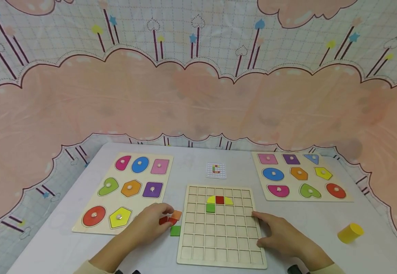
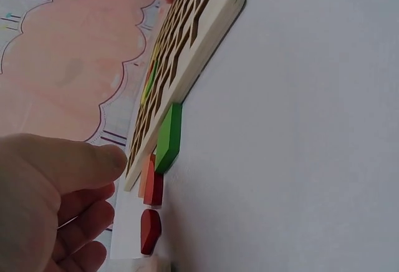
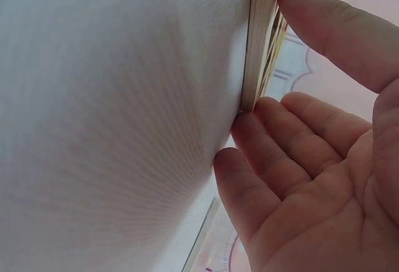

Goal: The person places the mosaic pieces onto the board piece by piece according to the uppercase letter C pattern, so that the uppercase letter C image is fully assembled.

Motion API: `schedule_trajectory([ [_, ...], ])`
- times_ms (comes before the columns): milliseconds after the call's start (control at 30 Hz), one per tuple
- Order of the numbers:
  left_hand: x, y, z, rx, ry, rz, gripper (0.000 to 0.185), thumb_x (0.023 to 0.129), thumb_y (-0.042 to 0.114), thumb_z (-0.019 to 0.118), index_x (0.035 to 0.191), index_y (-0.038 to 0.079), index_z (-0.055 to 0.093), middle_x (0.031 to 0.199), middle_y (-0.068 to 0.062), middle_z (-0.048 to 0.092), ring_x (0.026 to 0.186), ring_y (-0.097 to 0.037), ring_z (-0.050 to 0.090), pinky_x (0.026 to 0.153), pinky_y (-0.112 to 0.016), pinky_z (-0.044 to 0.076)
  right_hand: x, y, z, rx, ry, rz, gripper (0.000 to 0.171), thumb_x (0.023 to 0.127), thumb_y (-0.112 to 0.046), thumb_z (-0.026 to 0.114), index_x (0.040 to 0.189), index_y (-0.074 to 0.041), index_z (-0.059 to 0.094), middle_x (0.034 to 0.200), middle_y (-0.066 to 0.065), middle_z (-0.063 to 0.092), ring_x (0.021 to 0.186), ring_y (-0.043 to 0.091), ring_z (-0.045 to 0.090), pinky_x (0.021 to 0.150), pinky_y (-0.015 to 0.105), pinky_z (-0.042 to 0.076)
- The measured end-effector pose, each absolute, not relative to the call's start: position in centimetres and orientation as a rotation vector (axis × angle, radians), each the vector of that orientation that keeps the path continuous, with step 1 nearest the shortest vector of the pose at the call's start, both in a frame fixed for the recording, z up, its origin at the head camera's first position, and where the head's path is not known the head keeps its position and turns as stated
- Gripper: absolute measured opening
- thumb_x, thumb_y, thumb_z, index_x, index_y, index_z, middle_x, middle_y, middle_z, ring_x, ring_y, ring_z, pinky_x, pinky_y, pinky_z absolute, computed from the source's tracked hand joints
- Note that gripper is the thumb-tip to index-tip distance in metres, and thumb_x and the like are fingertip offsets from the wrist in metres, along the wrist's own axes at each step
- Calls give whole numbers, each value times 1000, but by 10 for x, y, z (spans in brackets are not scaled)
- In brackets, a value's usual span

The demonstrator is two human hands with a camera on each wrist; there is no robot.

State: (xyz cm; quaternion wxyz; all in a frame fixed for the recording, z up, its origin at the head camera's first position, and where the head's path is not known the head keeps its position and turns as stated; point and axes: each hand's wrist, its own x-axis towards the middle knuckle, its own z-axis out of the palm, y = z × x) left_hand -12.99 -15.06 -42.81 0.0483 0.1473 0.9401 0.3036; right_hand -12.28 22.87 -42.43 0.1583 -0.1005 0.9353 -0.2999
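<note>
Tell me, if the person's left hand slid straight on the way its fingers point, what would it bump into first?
Probably the small red wooden tile and orange wooden tile right at the left hand's fingertips, then the wooden grid board's left edge. Depth is hard to judge.

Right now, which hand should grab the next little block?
Probably the left hand: the loose blocks lie at its fingertips, while the right hand rests on the grid board's far edge.

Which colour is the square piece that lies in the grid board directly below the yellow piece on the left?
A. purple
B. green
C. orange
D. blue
B: in the head view a green square sits in the grid board, just under the yellow piece.
</note>
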Motion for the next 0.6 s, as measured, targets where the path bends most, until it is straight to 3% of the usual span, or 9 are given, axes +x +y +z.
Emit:
schedule_trajectory([
  [300, -115, -153, -429, 521, 2839, 933, 27, 81, 7, 81, 105, 8, 69, 93, 5, 63, 86, -15, 55, 78, -36, 56, -122, 229, -425, -301, 2681, -856, 79, 70, -16, 89, 141, -5, 55, 141, 15, 55, 134, 41, 45, 108, 59, 35],
  [600, -106, -148, -438, 613, 2849, 950, 25, 84, 7, 79, 106, 6, 69, 100, 5, 66, 97, -19, 61, 88, -43, 53, -123, 228, -425, -271, 2675, -843, 80, 70, -17, 90, 142, -7, 55, 141, 14, 55, 134, 40, 45, 108, 59, 36],
])
